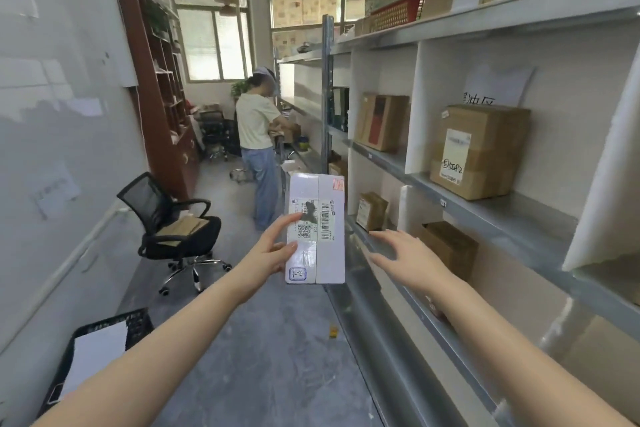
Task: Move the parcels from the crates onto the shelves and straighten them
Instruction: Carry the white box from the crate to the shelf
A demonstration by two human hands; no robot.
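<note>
One white parcel [317,229] pinched by left hand [273,253], label up, likely for checking; right hand [408,256] spread empty near shelf [356,243] edge.

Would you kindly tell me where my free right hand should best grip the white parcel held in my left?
Probably the right long edge of the white parcel, approached from the right by the right hand: it is flat and upright, the left hand holds its lower left edge, and the right edge is bare.

Grey metal shelves [502,215] had a big labelled cardboard box [479,152] on the middle level, red basket [396,12] up top.
</note>
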